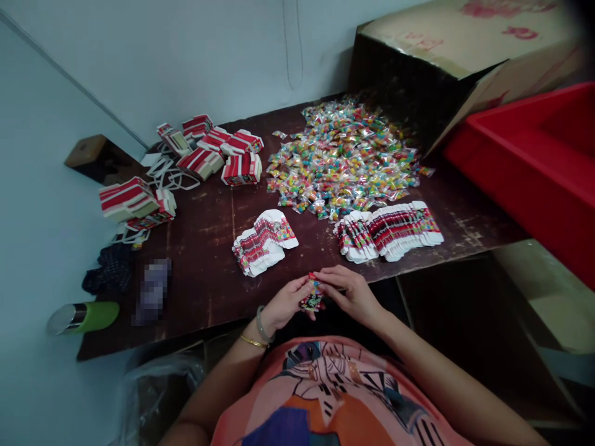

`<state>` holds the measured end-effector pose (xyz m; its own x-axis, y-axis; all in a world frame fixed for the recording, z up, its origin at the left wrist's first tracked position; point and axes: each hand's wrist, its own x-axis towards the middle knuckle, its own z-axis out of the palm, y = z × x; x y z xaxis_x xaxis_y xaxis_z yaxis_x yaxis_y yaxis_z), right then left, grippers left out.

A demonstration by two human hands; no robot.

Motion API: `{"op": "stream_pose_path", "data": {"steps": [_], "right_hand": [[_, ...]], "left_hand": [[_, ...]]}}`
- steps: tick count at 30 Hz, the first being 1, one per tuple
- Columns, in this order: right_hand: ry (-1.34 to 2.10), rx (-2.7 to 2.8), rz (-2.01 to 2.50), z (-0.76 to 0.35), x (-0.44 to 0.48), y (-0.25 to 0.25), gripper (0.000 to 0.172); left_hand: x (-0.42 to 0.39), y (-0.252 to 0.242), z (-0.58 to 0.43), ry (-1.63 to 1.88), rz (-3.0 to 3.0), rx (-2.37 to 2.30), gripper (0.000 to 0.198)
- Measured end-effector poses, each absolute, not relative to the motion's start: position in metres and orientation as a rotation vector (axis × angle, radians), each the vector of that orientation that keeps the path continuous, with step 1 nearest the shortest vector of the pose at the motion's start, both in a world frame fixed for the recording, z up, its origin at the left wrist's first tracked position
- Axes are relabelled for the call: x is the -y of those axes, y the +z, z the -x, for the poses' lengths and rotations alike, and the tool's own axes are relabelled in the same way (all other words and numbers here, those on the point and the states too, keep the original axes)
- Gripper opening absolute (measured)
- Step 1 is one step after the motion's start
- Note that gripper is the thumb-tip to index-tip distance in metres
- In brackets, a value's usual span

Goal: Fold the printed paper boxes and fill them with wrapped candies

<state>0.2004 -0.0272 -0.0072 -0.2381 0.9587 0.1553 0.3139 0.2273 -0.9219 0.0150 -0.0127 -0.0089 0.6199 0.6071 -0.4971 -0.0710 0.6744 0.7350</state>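
Note:
Just off the table's front edge, a small printed candy box [312, 296] with a red top is held between both hands. My left hand [289, 303] grips it from the left, a bangle and a gold bracelet on that wrist. The fingers of my right hand [349, 293] close on its upper right side. Beyond the hands lie two rows of flat, unfolded boxes: a short left stack [264, 241] and a longer right stack [395, 232]. Behind them spreads a pile of small clear candy packets [346, 164].
Bundles of red-and-white flat boxes [214, 148] lie at the back left. A green bottle [100, 316], a dark cloth [109, 269] and a blurred-out item [153, 291] are at the left edge. A large carton [418, 43] and a red bin [525, 155] stand right.

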Motion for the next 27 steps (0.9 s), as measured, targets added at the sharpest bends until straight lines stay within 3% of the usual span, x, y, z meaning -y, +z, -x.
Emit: {"op": "stream_pose_path", "data": {"steps": [4,9,14,17,21,27], "right_hand": [[1.175,1.658,1.346,-0.264,0.044,0.016,0.022],[1.216,2.067,1.607,-0.347,0.065,0.043,0.023],[0.979,2.278,1.294,-0.254,0.009,0.015,0.030],[0.602,2.354,1.208,-0.183,-0.053,-0.017,0.049],[0.405,2.457,1.138,-0.150,-0.101,-0.040,0.019],[0.382,2.497,0.976,-0.161,-0.036,-0.029,0.020]], "left_hand": [[0.015,-0.004,-0.031,0.453,-0.780,-0.724,0.047],[0.001,-0.005,-0.005,0.580,-0.854,-0.923,0.040],[-0.004,-0.012,0.022,0.760,-0.680,-0.981,0.037],[0.002,-0.008,0.028,0.778,-0.659,-0.988,0.036],[0.014,-0.005,0.036,0.761,-0.653,-1.007,0.036],[0.006,-0.020,0.041,0.829,-0.421,-0.811,0.047]]}}
